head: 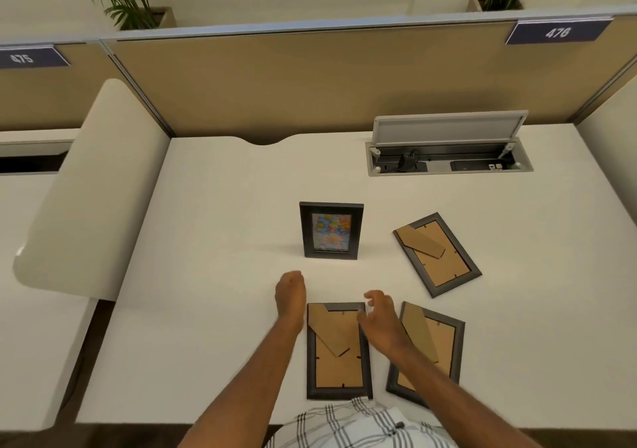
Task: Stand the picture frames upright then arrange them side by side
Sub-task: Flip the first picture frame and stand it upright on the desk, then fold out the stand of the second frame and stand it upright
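Note:
One dark picture frame [331, 230] with a colourful balloon picture stands upright at the middle of the white desk [213, 240]. Three more dark frames lie face down, showing brown backs with cardboard stands. One of them, the near middle frame [336, 365], lies at the front edge. The near right frame [432, 347] lies beside it, partly hidden by my right forearm. The far right frame [437, 254] lies tilted further back. My left hand [290, 296] hovers just left of the near middle frame's top, fingers loosely curled, holding nothing. My right hand [379, 316] is over that frame's top right corner, fingers apart.
An open cable box [448, 158] with a raised grey lid sits in the desk at the back right. A tan partition [310, 78] closes the back. A rounded white divider [93, 185] borders the left. Potted plants stand behind the partition.

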